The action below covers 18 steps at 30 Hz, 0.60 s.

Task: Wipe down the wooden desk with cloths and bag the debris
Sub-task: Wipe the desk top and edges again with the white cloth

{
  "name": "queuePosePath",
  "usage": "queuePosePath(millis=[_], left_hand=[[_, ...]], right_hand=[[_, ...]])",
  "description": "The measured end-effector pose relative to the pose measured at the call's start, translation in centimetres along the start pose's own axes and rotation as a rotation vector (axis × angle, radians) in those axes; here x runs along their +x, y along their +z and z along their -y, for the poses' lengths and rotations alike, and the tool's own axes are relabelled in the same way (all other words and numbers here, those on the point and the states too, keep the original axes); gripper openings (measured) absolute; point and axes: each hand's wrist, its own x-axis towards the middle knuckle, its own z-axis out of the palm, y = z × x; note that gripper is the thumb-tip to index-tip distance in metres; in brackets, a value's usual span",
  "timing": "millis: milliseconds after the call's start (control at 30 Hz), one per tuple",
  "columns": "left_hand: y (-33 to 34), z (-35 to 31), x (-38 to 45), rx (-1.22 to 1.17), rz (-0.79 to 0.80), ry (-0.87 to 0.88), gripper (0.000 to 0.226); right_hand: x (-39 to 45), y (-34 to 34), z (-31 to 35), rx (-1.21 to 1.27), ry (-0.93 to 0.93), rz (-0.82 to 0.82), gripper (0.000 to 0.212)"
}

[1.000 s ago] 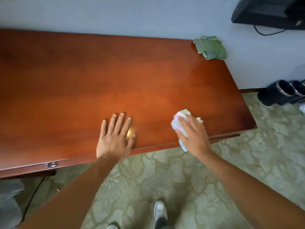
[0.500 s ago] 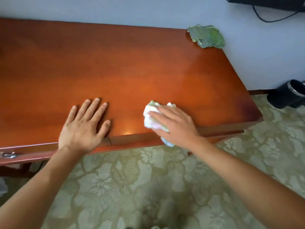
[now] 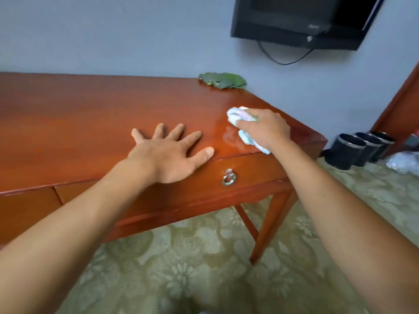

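Observation:
The wooden desk (image 3: 90, 114) has a glossy reddish-brown top. My left hand (image 3: 170, 152) lies flat on it near the front edge, fingers spread. My right hand (image 3: 264, 129) grips a crumpled pale cloth (image 3: 235, 114) and presses it on the desk's right front part. A damp smear shows on the wood just left of that cloth. A green cloth (image 3: 223, 80) lies bunched at the back right corner against the wall.
A drawer with a metal ring pull (image 3: 229, 177) sits under the front edge. Black cylindrical bins (image 3: 345, 151) stand on the patterned carpet to the right. A dark television (image 3: 299, 19) hangs on the wall above. A wooden door frame (image 3: 401, 98) rises at far right.
The view has dropped lower and swung, showing the drawer front and desk leg. My right hand with the cloth has moved right and farther onto the top. My left hand stays flat.

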Motion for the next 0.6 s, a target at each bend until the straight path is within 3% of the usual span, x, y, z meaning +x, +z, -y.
queuePosePath(millis=[67, 133, 233, 300, 367, 467, 533, 600], left_hand=[[0.2, 0.4, -0.4, 0.007, -0.024, 0.003, 0.091], [0.5, 0.4, -0.5, 0.014, -0.043, 0.006, 0.097], [0.4, 0.2, -0.8, 0.039, -0.036, 0.023, 0.103], [0.4, 0.2, -0.9, 0.043, -0.030, 0.026, 0.103], [0.4, 0.2, -0.9, 0.047, -0.031, 0.021, 0.109], [0.5, 0.0, -0.5, 0.030, -0.053, 0.007, 0.114], [0.6, -0.1, -0.4, 0.029, -0.065, 0.001, 0.114], [0.8, 0.1, -0.4, 0.034, -0.072, 0.006, 0.112]], right_hand=[[-1.9, 0.4, -0.5, 0.096, -0.061, -0.076, 0.047], [-4.7, 1.7, -2.2, 0.148, -0.198, -0.274, 0.042], [-8.8, 3.7, -8.3, 0.073, -0.365, -0.499, 0.044], [-8.4, 4.1, -13.8, 0.193, -0.118, -0.533, 0.047], [-6.0, 4.1, -16.6, 0.465, 0.146, -0.548, 0.052], [-3.6, 5.5, -15.7, 0.719, 0.247, -0.623, 0.058], [-4.2, 7.4, -14.1, 0.712, 0.282, -0.703, 0.062], [-6.7, 9.6, -11.6, 0.610, 0.197, -0.682, 0.066]])
